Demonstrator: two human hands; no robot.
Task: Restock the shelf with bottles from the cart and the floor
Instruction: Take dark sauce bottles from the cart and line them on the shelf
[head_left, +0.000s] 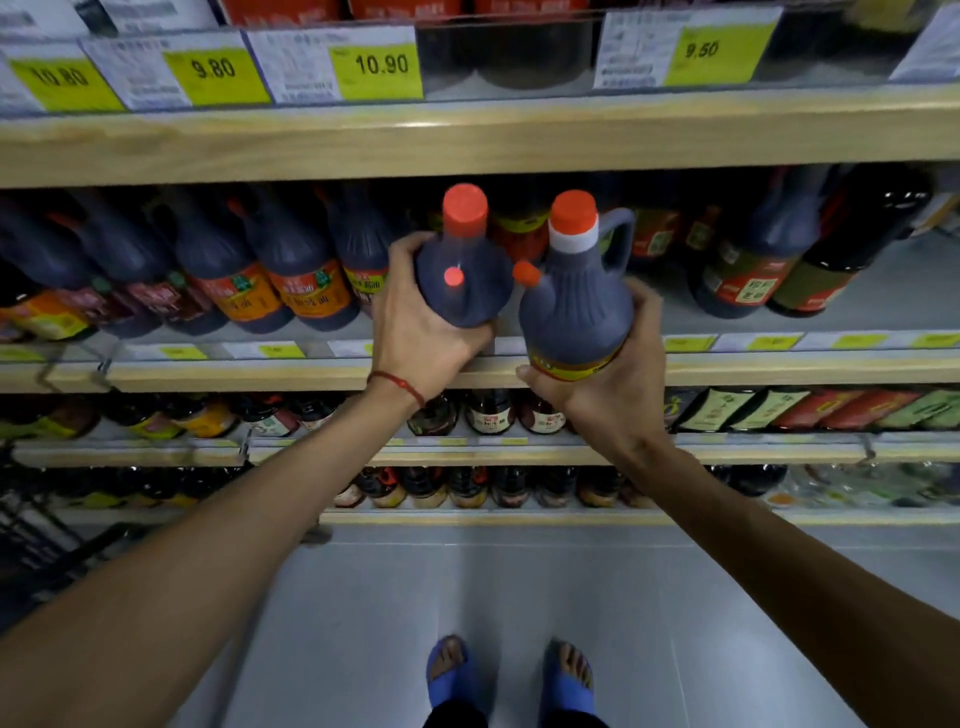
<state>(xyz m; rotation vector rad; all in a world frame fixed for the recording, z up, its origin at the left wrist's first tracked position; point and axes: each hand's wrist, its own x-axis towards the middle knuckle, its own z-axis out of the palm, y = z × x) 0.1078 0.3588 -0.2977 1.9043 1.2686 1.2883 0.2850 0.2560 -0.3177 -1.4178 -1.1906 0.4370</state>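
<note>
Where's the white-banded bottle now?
Head view, right of centre: the white-banded bottle is in the right hand at the shelf edge, beside the other bottle in the left hand.

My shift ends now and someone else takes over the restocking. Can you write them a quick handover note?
Left hand grips the left bottle, low at the shelf front; whether it rests there is unclear.
Right hand grips the right bottle, held before the shelf edge.
Stocked bottles stand either side of a gap behind both.
Done: both bottles are up at the shelf.
Left: set them in the gap, then fetch more.
</note>
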